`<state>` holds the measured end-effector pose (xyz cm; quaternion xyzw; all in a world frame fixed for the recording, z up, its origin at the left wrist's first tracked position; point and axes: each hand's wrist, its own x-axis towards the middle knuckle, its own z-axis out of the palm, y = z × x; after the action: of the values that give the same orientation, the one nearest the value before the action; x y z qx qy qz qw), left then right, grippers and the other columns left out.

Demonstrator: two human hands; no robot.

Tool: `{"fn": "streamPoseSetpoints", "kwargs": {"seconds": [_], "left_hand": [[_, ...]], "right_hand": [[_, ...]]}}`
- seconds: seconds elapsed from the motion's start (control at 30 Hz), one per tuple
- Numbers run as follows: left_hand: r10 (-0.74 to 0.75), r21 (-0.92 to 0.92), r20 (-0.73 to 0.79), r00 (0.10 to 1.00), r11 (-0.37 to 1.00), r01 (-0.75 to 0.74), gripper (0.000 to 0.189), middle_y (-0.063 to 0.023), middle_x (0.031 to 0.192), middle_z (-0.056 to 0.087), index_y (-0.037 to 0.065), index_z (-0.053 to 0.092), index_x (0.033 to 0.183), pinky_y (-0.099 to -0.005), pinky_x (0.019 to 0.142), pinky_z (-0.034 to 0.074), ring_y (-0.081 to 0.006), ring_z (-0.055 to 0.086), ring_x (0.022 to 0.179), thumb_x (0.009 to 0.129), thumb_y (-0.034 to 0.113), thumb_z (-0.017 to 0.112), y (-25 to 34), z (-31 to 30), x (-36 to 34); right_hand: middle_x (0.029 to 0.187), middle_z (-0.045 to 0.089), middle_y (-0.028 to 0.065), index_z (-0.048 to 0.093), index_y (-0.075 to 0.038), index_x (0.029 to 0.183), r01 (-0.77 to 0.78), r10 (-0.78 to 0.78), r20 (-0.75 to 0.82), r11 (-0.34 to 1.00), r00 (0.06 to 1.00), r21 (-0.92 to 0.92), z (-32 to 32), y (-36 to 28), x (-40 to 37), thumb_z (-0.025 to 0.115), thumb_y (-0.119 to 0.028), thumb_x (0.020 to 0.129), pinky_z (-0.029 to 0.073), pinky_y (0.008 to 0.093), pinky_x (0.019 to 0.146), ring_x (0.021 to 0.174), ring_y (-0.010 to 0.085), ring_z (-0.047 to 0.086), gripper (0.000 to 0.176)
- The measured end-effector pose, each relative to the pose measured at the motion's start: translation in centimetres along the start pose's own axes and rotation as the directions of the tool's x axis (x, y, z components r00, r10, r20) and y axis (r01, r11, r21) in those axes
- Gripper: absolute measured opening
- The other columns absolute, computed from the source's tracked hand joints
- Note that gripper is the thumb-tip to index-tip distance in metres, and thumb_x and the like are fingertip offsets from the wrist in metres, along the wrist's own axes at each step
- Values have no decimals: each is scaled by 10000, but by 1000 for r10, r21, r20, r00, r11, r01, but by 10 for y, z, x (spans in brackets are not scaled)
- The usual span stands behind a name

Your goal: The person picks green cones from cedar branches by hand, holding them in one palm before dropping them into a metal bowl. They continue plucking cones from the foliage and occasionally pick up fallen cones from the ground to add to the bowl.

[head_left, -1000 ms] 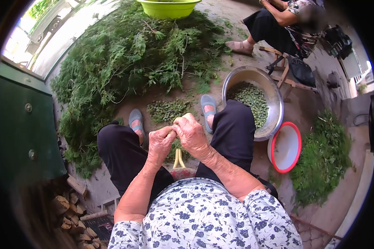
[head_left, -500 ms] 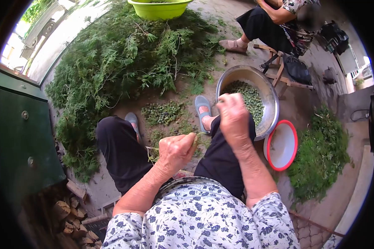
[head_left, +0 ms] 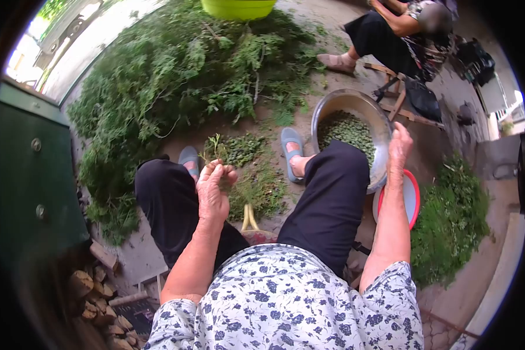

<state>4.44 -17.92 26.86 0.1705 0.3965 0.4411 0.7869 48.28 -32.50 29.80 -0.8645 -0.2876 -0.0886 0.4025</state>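
Note:
My left hand [head_left: 214, 192] is raised over my left knee, its fingers closed around a thin green sprig [head_left: 214, 146] that sticks up past the fingertips. At the right edge of a steel bowl [head_left: 382, 131] is my right hand [head_left: 399, 146], fingers curled; what they hold, if anything, is hidden. Small round green cones [head_left: 347, 131] partly fill the bowl. On the ground between my feet lies a little pile of green clusters [head_left: 244, 149], with loose trimmings [head_left: 256, 189] nearer me.
A big heap of evergreen branches [head_left: 175, 81] spreads ahead, with a lime-green basin [head_left: 239, 8] beyond. Right of me are a red-rimmed white basin [head_left: 413, 198] and more cut greenery [head_left: 452, 219]. Another person [head_left: 376, 41] sits at far right. Split firewood [head_left: 96, 297] lies left.
My right hand has swung right, from in front of the bowl to its right side. My left hand has moved left and turned upward with the sprig. The view has shifted slightly.

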Motion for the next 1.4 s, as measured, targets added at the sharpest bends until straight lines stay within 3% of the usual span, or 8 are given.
{"fn": "streamPoseSetpoints", "kwargs": {"seconds": [0.3,0.57,0.67,0.8,1.07,1.2,1.33,1.4], "left_hand": [[56,-79,1,998,995,-56,54,-94,876,602,59,520,967,-343,693,509,-209,600,762,916,65,535,24,-21,-20],[122,-80,32,992,990,-119,71,-97,925,584,57,508,985,-413,789,507,-250,602,875,918,68,527,35,-23,-17],[98,-67,30,995,993,-96,90,-105,957,591,52,496,996,-450,832,500,-268,603,930,910,46,523,44,-3,-18],[90,-84,91,992,993,-82,77,-116,970,578,44,489,990,-444,839,500,-265,597,959,915,30,498,41,19,-12],[-93,133,-172,981,984,117,264,-131,1090,584,38,450,1136,-426,891,452,-273,566,1060,892,56,550,70,21,44],[83,383,-246,966,923,19,483,-143,1138,588,24,409,1283,-431,929,429,-272,581,1051,852,106,613,99,20,90],[106,250,-60,992,964,-88,438,-148,1128,598,23,453,1248,-395,887,466,-265,600,1011,851,111,617,136,20,127],[114,129,-111,987,987,-99,408,-143,1088,615,28,470,1225,-367,826,504,-248,627,937,855,116,618,145,7,137]], "right_hand": [[913,670,131,701,-77,921,173,-222,-77,897,972,-406,-22,-34,-1,586,-50,749,497,368,800,878,285,636,208],[903,672,133,675,-8,926,269,-297,88,932,951,242,-4,-171,-61,590,-56,789,493,315,784,820,236,647,168],[954,659,153,652,-2,939,594,-658,412,751,631,290,24,-207,-95,592,-83,815,494,325,792,863,237,638,160],[1006,631,131,556,-3,1132,59,-567,787,819,243,571,94,-211,-169,633,-313,863,446,308,840,931,197,595,417],[679,537,36,600,37,915,-609,-57,966,766,251,203,101,-239,-183,610,-201,842,427,267,491,567,95,529,250],[618,557,186,526,7,688,340,-572,742,816,351,468,147,-177,-189,544,-140,817,471,437,546,587,326,610,196],[894,667,208,666,37,842,694,210,866,693,-453,195,160,-163,-201,573,-175,744,520,436,746,869,330,659,251],[909,661,176,620,29,928,556,156,834,806,-529,202,176,-191,-169,566,-200,791,521,405,755,884,294,651,272]]}}
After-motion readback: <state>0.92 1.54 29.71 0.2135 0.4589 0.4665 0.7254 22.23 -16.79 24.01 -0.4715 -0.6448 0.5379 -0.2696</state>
